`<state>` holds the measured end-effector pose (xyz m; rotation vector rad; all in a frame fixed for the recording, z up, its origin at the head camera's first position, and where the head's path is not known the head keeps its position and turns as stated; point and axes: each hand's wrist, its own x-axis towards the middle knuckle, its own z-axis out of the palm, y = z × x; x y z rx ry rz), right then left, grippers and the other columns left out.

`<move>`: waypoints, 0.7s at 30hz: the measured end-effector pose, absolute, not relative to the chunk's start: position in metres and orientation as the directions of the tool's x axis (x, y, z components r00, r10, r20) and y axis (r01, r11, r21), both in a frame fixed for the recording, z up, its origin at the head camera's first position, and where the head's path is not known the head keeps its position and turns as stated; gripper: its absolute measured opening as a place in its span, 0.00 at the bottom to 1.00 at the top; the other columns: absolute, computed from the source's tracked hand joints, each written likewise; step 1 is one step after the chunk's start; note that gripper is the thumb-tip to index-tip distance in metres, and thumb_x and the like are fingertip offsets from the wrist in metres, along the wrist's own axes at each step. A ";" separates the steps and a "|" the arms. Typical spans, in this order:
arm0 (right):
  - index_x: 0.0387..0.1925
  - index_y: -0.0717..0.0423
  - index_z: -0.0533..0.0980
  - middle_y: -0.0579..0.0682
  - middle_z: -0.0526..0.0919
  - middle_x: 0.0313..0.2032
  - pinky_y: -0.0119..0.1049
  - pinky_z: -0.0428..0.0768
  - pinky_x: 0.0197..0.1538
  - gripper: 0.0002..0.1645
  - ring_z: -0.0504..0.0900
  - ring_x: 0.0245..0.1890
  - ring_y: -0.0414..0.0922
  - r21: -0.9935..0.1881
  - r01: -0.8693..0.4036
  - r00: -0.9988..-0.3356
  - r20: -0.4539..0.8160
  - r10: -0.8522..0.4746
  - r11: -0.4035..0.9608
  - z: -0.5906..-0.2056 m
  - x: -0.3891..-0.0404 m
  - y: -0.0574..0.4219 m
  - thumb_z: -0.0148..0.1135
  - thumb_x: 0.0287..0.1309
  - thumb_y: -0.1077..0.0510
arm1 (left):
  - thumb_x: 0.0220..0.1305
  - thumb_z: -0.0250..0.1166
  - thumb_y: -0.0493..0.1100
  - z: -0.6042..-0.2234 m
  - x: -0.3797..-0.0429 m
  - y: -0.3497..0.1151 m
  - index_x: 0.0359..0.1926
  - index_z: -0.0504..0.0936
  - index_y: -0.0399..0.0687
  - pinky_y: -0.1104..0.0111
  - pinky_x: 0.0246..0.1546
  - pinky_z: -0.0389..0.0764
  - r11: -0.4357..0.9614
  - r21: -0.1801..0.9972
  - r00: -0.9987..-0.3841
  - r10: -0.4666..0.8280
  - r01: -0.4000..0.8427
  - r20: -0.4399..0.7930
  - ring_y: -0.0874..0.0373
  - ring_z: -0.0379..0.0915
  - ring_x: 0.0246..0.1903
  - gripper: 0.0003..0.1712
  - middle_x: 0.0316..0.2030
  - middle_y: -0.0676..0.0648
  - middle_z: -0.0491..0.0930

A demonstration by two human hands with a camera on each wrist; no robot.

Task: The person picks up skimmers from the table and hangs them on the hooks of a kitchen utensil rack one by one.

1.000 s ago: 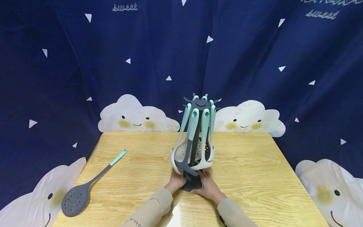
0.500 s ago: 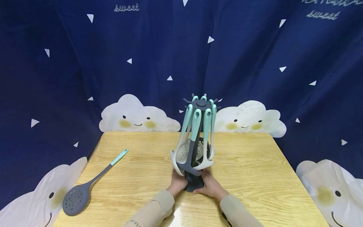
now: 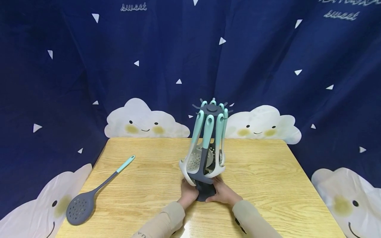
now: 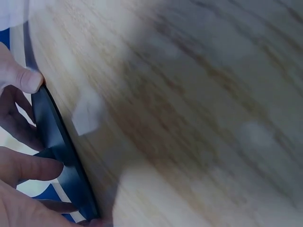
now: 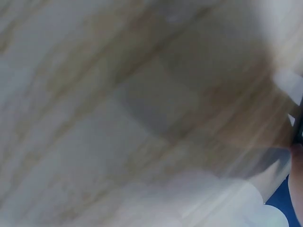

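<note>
In the head view a dark utensil stand (image 3: pixel 212 110) stands upright at the table's middle, near the front. Kitchen utensils with mint-green handles hang around it, among them a dark turner (image 3: pixel 204 165) in front and a pale perforated utensil (image 3: pixel 194 160). My left hand (image 3: pixel 189 193) holds the left side of the stand's dark base (image 3: pixel 206 191). On the right side, my right hand (image 3: pixel 224 193) grips the same base, its thumb along the front. Fingers behind the base are hidden. The left wrist view shows fingers around the dark base rim (image 4: pixel 61 151).
A dark perforated skimmer (image 3: pixel 79 208) with a mint handle lies on the left of the wooden table (image 3: pixel 268 185), its handle pointing to the back right. Behind the table hangs a dark blue curtain (image 3: pixel 166 49) with white cloud shapes (image 3: pixel 146 120).
The stand has turned slightly between my hands, its front utensils swinging to the right. Its base and both hands have shifted a little to the right. The skimmer has stayed in place.
</note>
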<state>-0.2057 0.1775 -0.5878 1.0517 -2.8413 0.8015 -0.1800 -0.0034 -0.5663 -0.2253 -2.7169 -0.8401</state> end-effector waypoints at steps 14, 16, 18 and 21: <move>0.59 0.62 0.66 0.59 0.67 0.60 0.53 0.60 0.60 0.54 0.57 0.63 0.57 -0.481 -0.637 -0.732 0.134 -0.668 0.602 -0.585 -0.216 0.182 0.72 0.32 0.38 | 0.48 0.57 0.34 -0.566 -0.178 0.003 0.47 0.72 0.31 0.56 0.44 0.67 0.921 0.367 -0.975 0.053 0.131 0.214 0.43 0.67 0.44 0.22 0.41 0.35 0.74; 0.58 0.62 0.66 0.58 0.67 0.59 0.53 0.61 0.60 0.53 0.57 0.63 0.56 -0.486 -0.634 -0.731 0.124 -0.671 0.601 -0.583 -0.216 0.182 0.72 0.32 0.38 | 0.48 0.57 0.35 -0.566 -0.178 0.004 0.47 0.73 0.30 0.55 0.45 0.68 0.931 0.343 -0.977 0.051 0.122 0.207 0.41 0.67 0.46 0.22 0.43 0.33 0.74; 0.58 0.61 0.67 0.58 0.67 0.59 0.52 0.61 0.60 0.52 0.58 0.62 0.56 -0.490 -0.633 -0.729 0.117 -0.674 0.599 -0.582 -0.217 0.183 0.73 0.32 0.39 | 0.48 0.57 0.36 -0.567 -0.177 0.005 0.48 0.73 0.30 0.55 0.46 0.68 0.940 0.321 -0.978 0.051 0.115 0.201 0.41 0.67 0.47 0.23 0.44 0.33 0.74; 0.59 0.59 0.67 0.57 0.67 0.60 0.50 0.61 0.60 0.52 0.58 0.62 0.54 -0.500 -0.625 -0.729 0.098 -0.678 0.600 -0.580 -0.219 0.183 0.73 0.32 0.39 | 0.46 0.58 0.36 -0.568 -0.177 0.005 0.46 0.73 0.31 0.56 0.44 0.68 0.946 0.304 -0.975 0.046 0.112 0.216 0.42 0.67 0.44 0.23 0.41 0.34 0.74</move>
